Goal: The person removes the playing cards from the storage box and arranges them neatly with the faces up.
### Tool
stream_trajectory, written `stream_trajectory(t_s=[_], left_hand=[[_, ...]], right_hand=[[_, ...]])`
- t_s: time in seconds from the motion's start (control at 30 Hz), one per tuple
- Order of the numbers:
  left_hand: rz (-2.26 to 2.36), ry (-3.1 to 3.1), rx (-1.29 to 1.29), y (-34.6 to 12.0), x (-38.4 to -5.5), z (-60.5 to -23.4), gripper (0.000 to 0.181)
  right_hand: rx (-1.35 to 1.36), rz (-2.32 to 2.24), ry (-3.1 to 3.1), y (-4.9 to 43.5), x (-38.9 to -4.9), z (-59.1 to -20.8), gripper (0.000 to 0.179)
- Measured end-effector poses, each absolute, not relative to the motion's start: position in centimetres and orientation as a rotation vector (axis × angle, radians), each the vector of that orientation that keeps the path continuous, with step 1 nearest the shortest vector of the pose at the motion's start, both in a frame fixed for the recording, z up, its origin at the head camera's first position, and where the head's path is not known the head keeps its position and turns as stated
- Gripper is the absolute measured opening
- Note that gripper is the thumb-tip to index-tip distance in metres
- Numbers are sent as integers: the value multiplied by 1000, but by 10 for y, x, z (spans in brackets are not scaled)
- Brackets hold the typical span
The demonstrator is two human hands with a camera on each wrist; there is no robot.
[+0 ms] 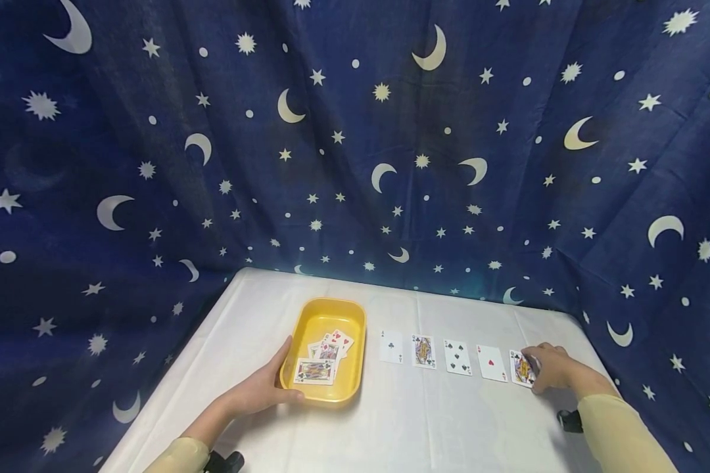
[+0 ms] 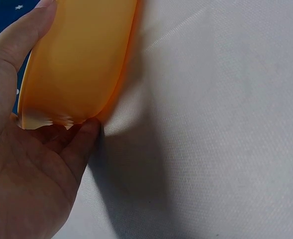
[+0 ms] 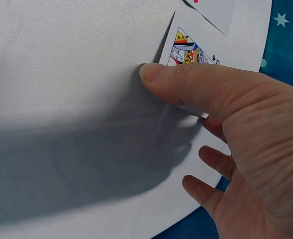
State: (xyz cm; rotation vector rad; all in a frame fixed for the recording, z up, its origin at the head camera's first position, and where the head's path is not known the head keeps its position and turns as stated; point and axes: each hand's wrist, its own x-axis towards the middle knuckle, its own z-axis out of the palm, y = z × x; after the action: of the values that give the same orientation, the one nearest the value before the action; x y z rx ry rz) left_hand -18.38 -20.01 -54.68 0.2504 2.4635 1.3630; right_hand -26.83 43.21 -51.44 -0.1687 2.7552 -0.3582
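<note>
The left hand [image 1: 260, 389] grips the yellow rounded plastic tray [image 1: 333, 322]; well right of it, the right hand's [image 1: 553, 366] fingers pinch a white rectangular picture card [image 1: 519, 368]. A sideways slip could skew the white red-heart ace [image 1: 492, 368].

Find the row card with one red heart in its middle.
The ace of hearts, fourth from the left. The first card and third card have black pips; the second card and fifth card show court figures.
</note>
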Motion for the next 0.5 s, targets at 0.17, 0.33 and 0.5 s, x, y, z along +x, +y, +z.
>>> stream_trajectory(t_s=[0.17, 0.33, 0.5], left_hand=[[1371, 2458, 245, -200, -184, -547, 128], [1377, 2454, 243, -200, -184, -547, 129], [1377, 2459, 247, -200, -184, -548, 129]], right_hand=[[-174, -377, 2748, 433, -267, -516, 86], [-165, -385, 2749, 437, -269, -522, 89], [-160, -375, 2752, 438, -268, -521, 91]])
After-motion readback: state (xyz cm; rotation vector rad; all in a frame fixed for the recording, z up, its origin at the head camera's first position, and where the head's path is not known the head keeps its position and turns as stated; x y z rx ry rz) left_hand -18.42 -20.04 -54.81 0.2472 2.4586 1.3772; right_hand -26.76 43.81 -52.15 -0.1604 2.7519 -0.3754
